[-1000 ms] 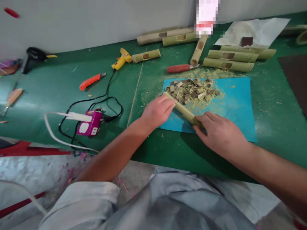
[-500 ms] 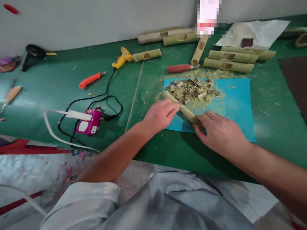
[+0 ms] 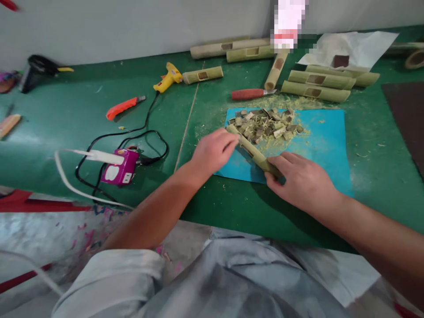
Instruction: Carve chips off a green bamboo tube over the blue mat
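On a blue mat (image 3: 327, 150) lies a bamboo tube (image 3: 261, 161), slanting from upper left to lower right, with a dark cut opening in its side. My right hand (image 3: 300, 176) is closed round its near end. Toward the far end, my left hand (image 3: 217, 150) has curled fingers with the tips pinched at the tube's left edge. What those fingertips hold, if anything, is hidden. Just beyond the tube is a heap of bamboo chips (image 3: 265, 123) with pale shavings.
A red-handled knife (image 3: 248, 94) lies behind the mat near several notched bamboo tubes (image 3: 316, 92). To the left are a yellow glue gun (image 3: 168, 78), an orange utility knife (image 3: 122, 108) and a purple power adapter (image 3: 121, 168) with loose cords. White paper (image 3: 367, 46) lies behind.
My left hand has slid left along the tube toward its far end, and the cut opening shows more. My right hand stays at the near end.
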{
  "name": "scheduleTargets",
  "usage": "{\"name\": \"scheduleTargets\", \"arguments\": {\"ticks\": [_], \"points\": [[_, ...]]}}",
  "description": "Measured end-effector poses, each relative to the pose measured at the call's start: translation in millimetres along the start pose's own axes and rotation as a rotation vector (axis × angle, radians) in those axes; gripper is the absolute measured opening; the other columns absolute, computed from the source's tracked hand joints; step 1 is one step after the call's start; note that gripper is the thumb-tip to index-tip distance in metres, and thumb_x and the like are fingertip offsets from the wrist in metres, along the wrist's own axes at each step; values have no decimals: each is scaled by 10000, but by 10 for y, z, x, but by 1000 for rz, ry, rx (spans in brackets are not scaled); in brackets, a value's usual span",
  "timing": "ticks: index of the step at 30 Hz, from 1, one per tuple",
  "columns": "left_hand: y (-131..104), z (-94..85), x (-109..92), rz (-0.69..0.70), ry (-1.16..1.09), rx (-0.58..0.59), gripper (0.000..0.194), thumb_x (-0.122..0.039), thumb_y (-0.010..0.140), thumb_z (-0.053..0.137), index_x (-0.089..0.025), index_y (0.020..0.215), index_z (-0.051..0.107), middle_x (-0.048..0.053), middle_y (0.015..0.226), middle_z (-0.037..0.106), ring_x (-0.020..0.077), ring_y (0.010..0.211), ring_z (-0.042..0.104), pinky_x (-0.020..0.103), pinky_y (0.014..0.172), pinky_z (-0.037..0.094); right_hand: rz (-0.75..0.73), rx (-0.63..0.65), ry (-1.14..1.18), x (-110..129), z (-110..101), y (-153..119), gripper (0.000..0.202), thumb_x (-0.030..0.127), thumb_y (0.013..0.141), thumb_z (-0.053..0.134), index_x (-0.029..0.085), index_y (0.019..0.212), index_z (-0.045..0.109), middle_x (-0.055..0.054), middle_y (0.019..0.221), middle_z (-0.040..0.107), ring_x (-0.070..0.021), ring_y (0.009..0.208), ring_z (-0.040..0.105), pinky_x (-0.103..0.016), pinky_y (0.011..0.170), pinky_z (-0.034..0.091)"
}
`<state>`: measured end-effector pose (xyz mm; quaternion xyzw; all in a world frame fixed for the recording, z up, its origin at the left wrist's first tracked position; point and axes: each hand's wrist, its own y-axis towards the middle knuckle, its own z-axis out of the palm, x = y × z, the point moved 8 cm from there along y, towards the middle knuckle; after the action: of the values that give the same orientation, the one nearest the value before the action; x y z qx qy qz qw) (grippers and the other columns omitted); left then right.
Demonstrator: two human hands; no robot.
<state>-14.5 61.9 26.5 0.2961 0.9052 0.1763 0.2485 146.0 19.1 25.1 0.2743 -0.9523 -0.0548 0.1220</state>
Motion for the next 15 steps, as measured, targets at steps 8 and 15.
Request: {"name": "scheduleTargets", "arguments": {"ticks": [8, 15], "points": [[8, 73, -82, 23, -10, 54, 245, -269, 997, 484, -158, 1051, 695, 60, 905, 701, 144, 842, 667, 263, 777, 540, -19, -7, -14, 30, 15, -15, 212, 264, 886, 517, 135, 907, 684, -82, 826, 641, -197, 752, 570, -320, 621, 353], [7, 176, -191, 97, -2, 146, 285, -302, 1010, 453, -166, 1034, 702, 56, 849, 684, 136, 792, 649, 239, 727, 523, -17, 12, -24, 31, 19, -25, 223, 257, 904, 497, 131, 909, 681, -77, 810, 634, -196, 737, 564, -327, 619, 353]]}}
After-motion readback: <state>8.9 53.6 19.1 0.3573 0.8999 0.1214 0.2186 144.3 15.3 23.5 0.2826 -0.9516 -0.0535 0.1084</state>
